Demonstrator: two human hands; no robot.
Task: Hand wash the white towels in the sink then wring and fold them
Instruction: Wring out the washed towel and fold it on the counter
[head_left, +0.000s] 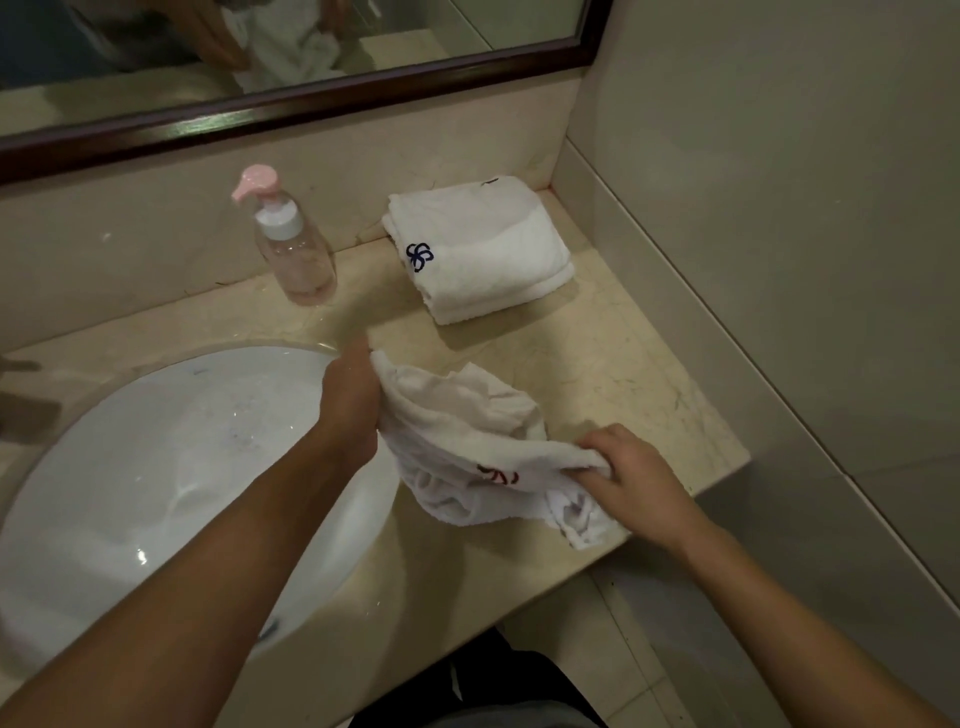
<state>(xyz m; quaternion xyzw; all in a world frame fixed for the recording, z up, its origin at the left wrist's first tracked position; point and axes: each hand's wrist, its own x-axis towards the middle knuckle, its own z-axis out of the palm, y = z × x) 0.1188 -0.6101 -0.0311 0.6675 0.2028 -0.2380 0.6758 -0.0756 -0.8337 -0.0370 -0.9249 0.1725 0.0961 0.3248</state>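
Hands: left (349, 400), right (631, 475) each grip crumpled terry towel (467, 436) | folded towel (483, 254) rests on marble counter (623, 364)

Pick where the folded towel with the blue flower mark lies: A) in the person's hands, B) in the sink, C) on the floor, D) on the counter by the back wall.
D: the folded towel rests on the counter near the back wall, right of the pump bottle.
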